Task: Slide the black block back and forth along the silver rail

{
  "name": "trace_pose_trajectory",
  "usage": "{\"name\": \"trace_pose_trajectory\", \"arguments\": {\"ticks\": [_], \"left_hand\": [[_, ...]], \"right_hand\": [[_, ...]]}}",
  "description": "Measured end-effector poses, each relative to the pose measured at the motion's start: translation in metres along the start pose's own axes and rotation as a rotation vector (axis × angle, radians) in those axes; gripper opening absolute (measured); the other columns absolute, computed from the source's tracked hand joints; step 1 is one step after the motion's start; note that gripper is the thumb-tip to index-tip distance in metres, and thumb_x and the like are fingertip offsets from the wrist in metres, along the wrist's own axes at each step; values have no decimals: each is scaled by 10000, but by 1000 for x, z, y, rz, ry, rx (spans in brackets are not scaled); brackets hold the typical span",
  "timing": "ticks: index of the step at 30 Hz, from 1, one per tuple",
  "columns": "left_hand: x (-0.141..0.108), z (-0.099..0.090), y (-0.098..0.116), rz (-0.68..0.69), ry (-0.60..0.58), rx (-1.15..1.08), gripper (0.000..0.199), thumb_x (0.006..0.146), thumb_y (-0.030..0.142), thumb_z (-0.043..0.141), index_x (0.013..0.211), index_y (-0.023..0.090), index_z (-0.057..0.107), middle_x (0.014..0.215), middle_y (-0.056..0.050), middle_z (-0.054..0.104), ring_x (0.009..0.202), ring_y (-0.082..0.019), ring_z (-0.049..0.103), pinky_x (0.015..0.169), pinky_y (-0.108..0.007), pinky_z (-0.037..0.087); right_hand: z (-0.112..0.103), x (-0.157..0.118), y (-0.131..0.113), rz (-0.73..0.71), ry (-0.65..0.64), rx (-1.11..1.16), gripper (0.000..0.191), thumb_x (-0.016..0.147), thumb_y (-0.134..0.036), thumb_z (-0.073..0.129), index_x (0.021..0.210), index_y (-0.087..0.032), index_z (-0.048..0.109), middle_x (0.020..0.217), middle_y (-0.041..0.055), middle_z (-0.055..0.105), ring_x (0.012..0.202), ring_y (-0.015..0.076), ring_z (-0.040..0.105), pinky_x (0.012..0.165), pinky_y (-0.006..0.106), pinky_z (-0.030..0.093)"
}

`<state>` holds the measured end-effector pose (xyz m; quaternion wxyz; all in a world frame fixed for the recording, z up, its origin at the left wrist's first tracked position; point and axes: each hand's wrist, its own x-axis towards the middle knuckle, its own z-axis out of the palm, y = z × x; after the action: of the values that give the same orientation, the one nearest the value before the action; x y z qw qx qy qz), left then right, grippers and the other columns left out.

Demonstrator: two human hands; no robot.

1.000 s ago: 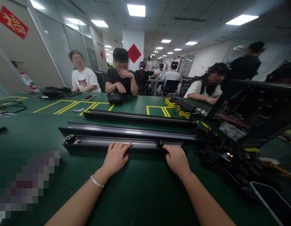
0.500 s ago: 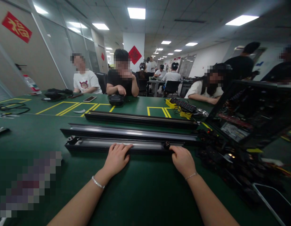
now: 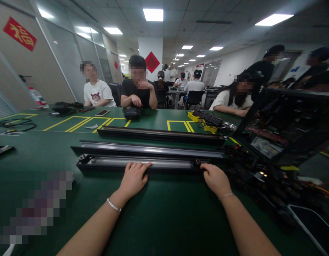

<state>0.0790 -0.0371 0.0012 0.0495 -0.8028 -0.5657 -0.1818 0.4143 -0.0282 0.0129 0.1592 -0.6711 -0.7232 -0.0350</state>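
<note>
Nearest to me on the green table lies a long black channel rail with a shiny grey inner face. My left hand is laid over its near wall around the middle, fingers inside the channel and thumb on the near side. At the rail's right part sits a small round black piece. The fingertips of my right hand close on that piece from the right; the exact contact is hard to see. A black fitting sits in the rail's left end.
Two more rails, a middle one and a far one, lie parallel behind. To the right are tangled black parts, a phone-like slab and an open computer case. People sit across the table.
My right hand has moved a little to the right, and the small black piece has slid right along the rail with it. My left hand stays at the same place on the rail.
</note>
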Motion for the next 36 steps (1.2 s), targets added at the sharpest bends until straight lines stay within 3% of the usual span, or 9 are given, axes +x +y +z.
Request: {"name": "trace_pose_trajectory", "arguments": {"ticks": [22, 29, 36], "left_hand": [[0, 2, -2, 22, 17, 3, 433, 806, 259, 478, 1235, 317, 484, 1065, -29, 613, 1021, -207, 525, 996, -424, 274], [0, 0, -1, 11, 1, 5, 437, 805, 250, 475, 1236, 320, 480, 1056, -22, 613, 1018, -206, 519, 993, -418, 271], [0, 1, -2, 19, 3, 5, 432, 811, 262, 472, 1240, 309, 480, 1068, -24, 613, 1019, -208, 520, 987, -419, 279]], "right_hand": [[8, -1, 14, 28, 115, 162, 346, 760, -131, 357, 864, -218, 676, 971, 21, 672, 925, 159, 596, 824, 289, 447], [5, -2, 23, 143, 140, 114, 321, 761, -155, 362, 826, -227, 668, 932, 15, 673, 845, 165, 606, 765, 284, 446], [9, -2, 33, 160, 233, 164, 313, 729, -157, 375, 753, -224, 680, 900, 12, 681, 843, 159, 609, 754, 270, 446]]}}
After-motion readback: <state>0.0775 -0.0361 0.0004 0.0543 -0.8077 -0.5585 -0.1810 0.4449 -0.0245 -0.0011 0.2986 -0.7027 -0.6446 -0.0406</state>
